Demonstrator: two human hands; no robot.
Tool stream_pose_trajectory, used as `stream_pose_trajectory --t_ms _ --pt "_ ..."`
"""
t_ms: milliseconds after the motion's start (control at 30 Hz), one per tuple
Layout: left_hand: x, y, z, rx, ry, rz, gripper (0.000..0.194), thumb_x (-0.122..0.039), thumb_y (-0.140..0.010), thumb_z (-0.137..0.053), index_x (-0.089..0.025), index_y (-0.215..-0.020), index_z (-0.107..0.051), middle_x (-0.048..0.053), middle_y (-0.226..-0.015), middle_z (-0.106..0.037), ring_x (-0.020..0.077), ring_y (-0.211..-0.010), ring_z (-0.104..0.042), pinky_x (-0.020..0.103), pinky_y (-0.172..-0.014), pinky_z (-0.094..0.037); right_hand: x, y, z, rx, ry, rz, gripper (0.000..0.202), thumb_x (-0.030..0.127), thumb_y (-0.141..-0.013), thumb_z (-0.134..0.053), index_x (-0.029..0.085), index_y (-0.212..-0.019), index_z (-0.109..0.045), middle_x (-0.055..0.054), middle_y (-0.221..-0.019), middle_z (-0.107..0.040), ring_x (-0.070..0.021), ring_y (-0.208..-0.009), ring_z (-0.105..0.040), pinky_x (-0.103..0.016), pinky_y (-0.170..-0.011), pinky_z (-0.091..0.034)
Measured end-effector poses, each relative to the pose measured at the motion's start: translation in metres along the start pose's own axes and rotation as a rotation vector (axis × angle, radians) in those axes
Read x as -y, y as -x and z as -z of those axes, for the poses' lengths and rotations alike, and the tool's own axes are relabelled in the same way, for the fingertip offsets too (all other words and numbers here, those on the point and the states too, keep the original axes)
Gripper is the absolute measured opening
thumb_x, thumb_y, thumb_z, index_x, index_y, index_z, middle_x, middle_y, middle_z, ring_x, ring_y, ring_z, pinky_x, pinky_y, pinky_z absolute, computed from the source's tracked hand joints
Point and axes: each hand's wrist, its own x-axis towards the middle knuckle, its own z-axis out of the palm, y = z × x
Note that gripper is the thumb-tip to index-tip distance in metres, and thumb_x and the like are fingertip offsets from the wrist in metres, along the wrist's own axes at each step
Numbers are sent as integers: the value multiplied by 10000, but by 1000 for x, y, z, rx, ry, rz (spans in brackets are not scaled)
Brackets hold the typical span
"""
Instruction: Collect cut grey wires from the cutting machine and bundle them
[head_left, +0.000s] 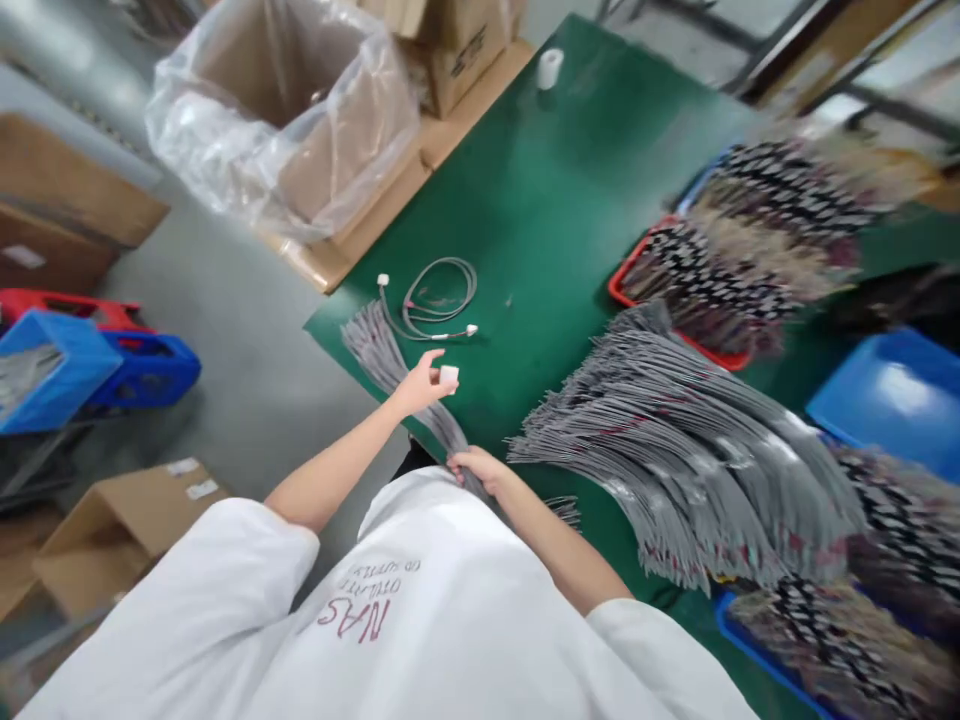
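My left hand pinches a small white roll, which looks like tape, between thumb and fingers. Its wrist lies over a bundle of grey cables that runs along the near edge of the green table. My right hand is wrapped round the same bundle, close to my body. Beyond the left hand, a single coiled grey cable with white connectors at its ends rests on the table top. The part of the bundle beneath both hands is hidden.
A large stack of grey cables covers the table's right side. Red and blue trays of wires surround it. Another white roll stands at the far end. A plastic-lined carton adjoins the table's left edge.
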Motion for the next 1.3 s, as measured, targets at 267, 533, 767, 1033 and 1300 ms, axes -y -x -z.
stream_pose_trajectory --t_ms 267,533,767,1033,1300 --pt "50 185 -37 -14 444 250 301 -388 -942 -411 -176 -1108 -546 55 -940 -697 144 -817 -628 274 -729 -497 -4 1 -13 -36 3 37 287 197 -654 -672 159 -936 -636 66 -521 -515 -86 -425 -469 -207 -408 -384" --pt "48 186 -69 -73 537 157 259 -367 -901 -451 -182 -1014 -594 20 -937 -628 139 -806 -556 277 -763 -463 -10 10 -35 -98 76 86 360 195 -647 -678 144 -1002 -646 67 -516 -515 -89 -423 -469 -213 -405 -391" --pt "31 172 -75 -126 465 169 144 -308 -874 -454 -204 -875 -553 -6 -816 -584 128 -739 -522 251 -681 -429 -16 11 -50 -211 215 142 208 208 -634 -702 165 -824 -629 47 -513 -540 -99 -431 -493 -227 -416 -426" --pt "37 171 -80 -137 400 223 189 -379 -923 -419 -239 -978 -533 -14 -851 -610 134 -741 -546 265 -685 -416 -22 3 -48 -288 310 147 115 212 -646 -695 177 -644 -586 10 -496 -572 -116 -420 -516 -243 -394 -424" --pt "49 174 -86 -159 484 173 195 -405 -912 -468 -227 -991 -481 -32 -816 -533 120 -701 -477 261 -672 -394 -21 3 -47 -275 351 168 117 200 -639 -664 182 -569 -572 2 -466 -562 -122 -420 -515 -242 -396 -410"
